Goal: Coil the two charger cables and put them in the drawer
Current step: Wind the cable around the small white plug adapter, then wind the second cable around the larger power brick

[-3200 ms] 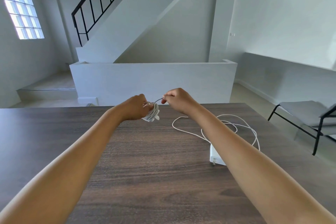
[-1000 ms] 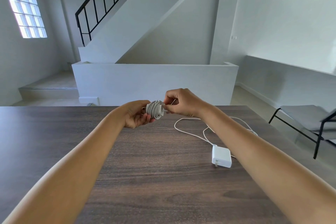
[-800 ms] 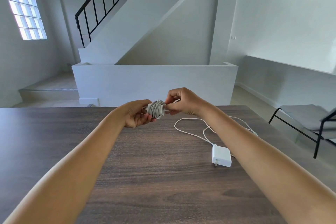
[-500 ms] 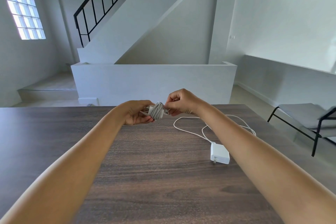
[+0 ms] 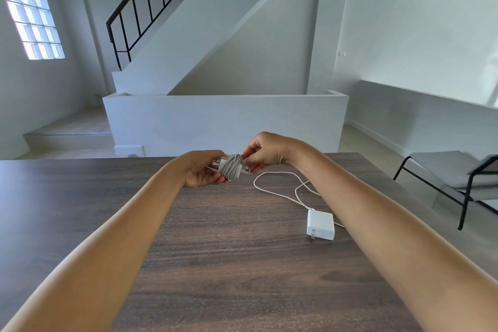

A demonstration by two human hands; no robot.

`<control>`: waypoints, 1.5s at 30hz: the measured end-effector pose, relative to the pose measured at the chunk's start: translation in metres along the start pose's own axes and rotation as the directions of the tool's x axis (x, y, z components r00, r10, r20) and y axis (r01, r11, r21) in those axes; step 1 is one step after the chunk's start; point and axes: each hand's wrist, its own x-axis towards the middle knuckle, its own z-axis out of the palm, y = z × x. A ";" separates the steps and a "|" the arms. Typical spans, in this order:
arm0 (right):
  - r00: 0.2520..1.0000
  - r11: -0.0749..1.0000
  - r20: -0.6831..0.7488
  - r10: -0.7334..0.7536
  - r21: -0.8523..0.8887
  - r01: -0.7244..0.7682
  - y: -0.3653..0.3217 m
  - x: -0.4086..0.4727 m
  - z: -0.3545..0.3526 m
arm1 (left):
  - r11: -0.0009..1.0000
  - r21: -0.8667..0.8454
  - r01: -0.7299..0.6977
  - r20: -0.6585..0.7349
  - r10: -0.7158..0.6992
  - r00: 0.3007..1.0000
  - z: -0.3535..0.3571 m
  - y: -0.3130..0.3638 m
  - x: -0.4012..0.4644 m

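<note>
At the far left of the room a glass-block window [image 5: 35, 20] lets in light, and to its right a staircase with a black railing [image 5: 151, 0] climbs up and right above a low white wall [image 5: 223, 121]. Near the viewer a dark wood-grain table [image 5: 80, 197] spans the scene. Above its far middle, the left hand [image 5: 200, 170] has its fingers curled under and around a coiled white charger cable [image 5: 231, 167], wound tightly over its small adapter so that only white ends show at either side. Just to the right, touching that bundle, the right hand [image 5: 265, 152] pinches the cable's end against the coil with thumb and fingertips, the other fingers curled. Right of the hands, the second charger cable [image 5: 277, 191] lies loose on the table in open loops, partly hidden behind the right forearm, and runs to a white power adapter [image 5: 320, 225] lying flat nearer the viewer, prongs pointing near-left. At the far right, off the table, stands a grey chair with a black frame [image 5: 447, 180]. No drawer is in view.
</note>
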 end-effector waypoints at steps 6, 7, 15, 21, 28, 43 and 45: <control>0.997 0.996 0.047 0.065 -0.056 -0.062 0.001 -0.003 -0.001 | 1.000 0.016 0.000 -0.005 0.000 1.000 0.004 0.000 0.000; 0.997 0.996 0.043 0.064 -0.072 -0.061 0.002 -0.003 -0.002 | 1.000 0.011 0.000 -0.006 0.000 1.000 0.005 0.000 0.001; 0.988 0.890 -0.069 -0.138 -0.447 0.093 0.007 -0.008 -0.001 | 0.999 -0.037 0.001 0.033 0.000 0.999 0.006 0.006 0.001; 0.952 0.891 -0.167 -0.255 -0.423 0.164 0.018 -0.006 0.008 | 0.997 -0.075 0.018 0.032 -0.016 0.999 0.006 0.005 0.006; 0.958 0.990 -0.258 -0.125 0.033 0.138 0.058 0.002 0.016 | 0.999 -0.031 0.024 -0.028 -0.025 0.999 0.008 -0.009 0.020; 0.962 0.899 -0.260 0.081 -0.397 -0.183 0.184 -0.016 0.126 | 0.995 0.072 -0.067 -0.355 0.088 0.931 -0.001 -0.098 0.071; 0.955 0.882 -0.291 0.059 -0.432 -0.186 0.185 -0.014 0.129 | 0.992 0.091 -0.082 -0.391 0.111 0.914 0.002 -0.107 0.075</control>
